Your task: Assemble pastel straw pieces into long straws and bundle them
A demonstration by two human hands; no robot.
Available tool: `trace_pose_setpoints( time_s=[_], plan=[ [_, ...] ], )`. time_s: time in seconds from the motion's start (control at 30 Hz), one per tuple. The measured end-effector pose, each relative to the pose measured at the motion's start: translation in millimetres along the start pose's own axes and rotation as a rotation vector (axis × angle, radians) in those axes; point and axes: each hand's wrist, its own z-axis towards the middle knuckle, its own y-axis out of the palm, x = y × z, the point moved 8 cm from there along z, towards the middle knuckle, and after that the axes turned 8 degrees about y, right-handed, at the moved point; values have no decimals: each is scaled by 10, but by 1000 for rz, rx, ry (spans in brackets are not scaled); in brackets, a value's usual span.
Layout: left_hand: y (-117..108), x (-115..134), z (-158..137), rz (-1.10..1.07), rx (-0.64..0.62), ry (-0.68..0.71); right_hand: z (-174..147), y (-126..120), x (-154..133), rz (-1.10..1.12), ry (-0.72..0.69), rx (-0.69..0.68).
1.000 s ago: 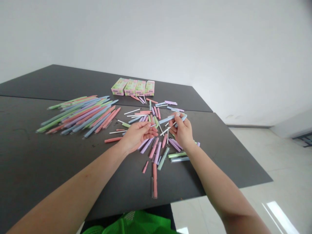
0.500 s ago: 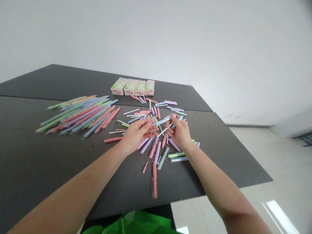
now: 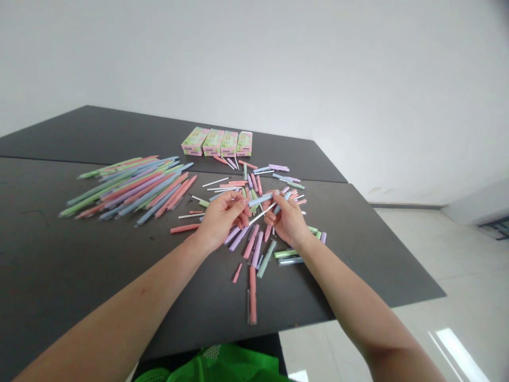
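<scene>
Above the scattered pen parts, my left hand (image 3: pixel 222 217) pinches the left end of a light blue pen barrel (image 3: pixel 260 200). The fingers of my right hand (image 3: pixel 290 218) are closed at the barrel's other end. A thin white refill (image 3: pixel 259 216) slants down to the left from my right fingers. Another blue pen piece (image 3: pixel 282 201) is tucked in the same hand, partly covered by the fingers. Under and around both hands lie loose pink, purple, green and blue parts, such as a purple barrel (image 3: pixel 257 248) and a green barrel (image 3: pixel 266 259).
A pile of whole pastel pens (image 3: pixel 131 188) lies on the dark table (image 3: pixel 186 305) to the left. Several pink and green boxes (image 3: pixel 212 142) stand in a row at the back. A pink barrel (image 3: pixel 253 294) lies near the front edge.
The blue barrel has shifted slightly left and down. Both hands have turned a little, and the white refill now tilts at a shallower angle.
</scene>
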Motion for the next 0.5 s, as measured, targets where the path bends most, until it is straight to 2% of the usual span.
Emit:
trace_pose_setpoints(
  time_s=[0.2,0.5],
  plan=[
    [-43,46,36,-32,15,102,14,16,45,17,33,-19],
    [-113,116,76,-20,35,90,42,-57,109,-61,118,20]
  ],
)
